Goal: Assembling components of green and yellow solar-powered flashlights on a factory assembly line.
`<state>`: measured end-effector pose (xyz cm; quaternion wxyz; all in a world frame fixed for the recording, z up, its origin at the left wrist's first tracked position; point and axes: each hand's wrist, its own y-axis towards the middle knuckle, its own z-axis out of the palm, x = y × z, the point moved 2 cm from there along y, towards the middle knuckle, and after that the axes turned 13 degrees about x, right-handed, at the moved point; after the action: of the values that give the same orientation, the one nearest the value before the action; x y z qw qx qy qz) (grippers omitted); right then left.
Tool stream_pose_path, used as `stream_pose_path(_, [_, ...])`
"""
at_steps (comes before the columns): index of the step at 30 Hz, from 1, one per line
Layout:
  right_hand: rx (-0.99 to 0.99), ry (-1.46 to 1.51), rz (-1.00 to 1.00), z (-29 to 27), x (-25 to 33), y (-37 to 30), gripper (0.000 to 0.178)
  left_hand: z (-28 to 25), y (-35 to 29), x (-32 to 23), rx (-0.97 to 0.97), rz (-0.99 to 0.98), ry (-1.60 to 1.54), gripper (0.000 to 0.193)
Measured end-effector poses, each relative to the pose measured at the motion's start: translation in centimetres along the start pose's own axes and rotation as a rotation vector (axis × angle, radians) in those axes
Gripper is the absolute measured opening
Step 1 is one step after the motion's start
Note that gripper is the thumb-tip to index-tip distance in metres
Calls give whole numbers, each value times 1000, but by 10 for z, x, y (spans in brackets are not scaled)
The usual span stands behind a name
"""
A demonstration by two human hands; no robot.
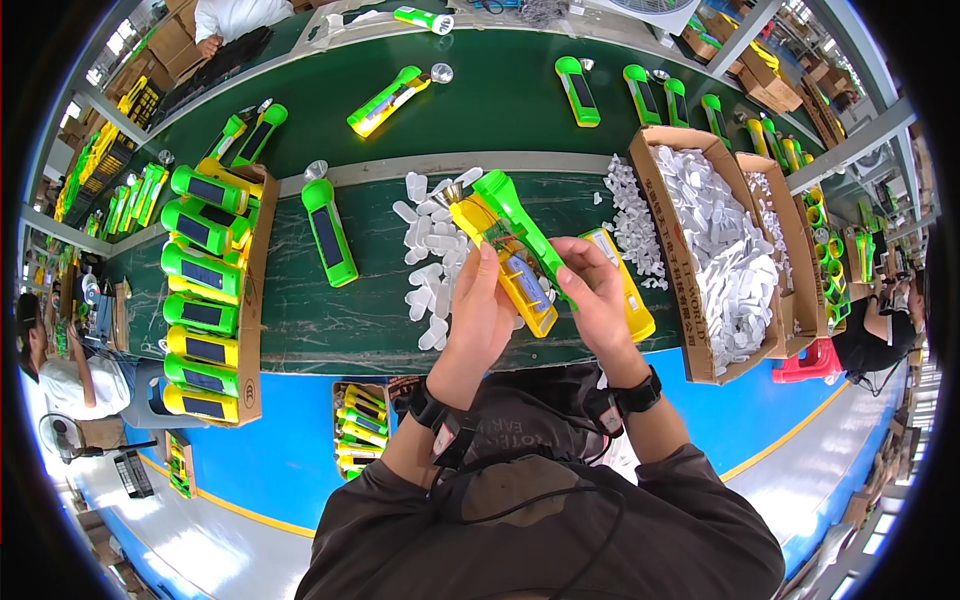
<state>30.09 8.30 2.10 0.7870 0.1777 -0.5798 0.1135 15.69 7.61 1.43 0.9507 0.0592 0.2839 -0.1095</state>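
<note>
Above the green bench two halves of a flashlight body stand parted in my hands. My left hand [478, 312] grips the yellow half [535, 312], which has wires, a blue-grey part inside and a silver reflector [449, 194] at its head end. Between the thumb and fingers of my right hand [597, 290] is the green half shell [520, 222], angled over the yellow one. Under and beside my right hand lies another yellow flashlight body [636, 308]. White oval plastic pieces [432, 240] are scattered near my left hand.
A cardboard box of flashlights [257, 330] stands at left, a lone green flashlight [329, 232] beside it. At right, a box [668, 260] holds white plastic pieces, with small white parts [634, 225] heaped alongside. More flashlights [578, 92] rest on the far belt. Other people sit at both sides.
</note>
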Motion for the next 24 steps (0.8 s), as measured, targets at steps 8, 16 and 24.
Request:
stream_pose_path(8, [-196,-53,4,25,0,-14,29,2,0,-1,44,68,89,43])
stream_pose_path(16, [-264,-103,-48,29,1,-13,27,5,1,5,55,85,52,37])
stream_pose_path(24, [-171,-58,-18,19,-3,-16,29,1,-1,2,32,62,77,42])
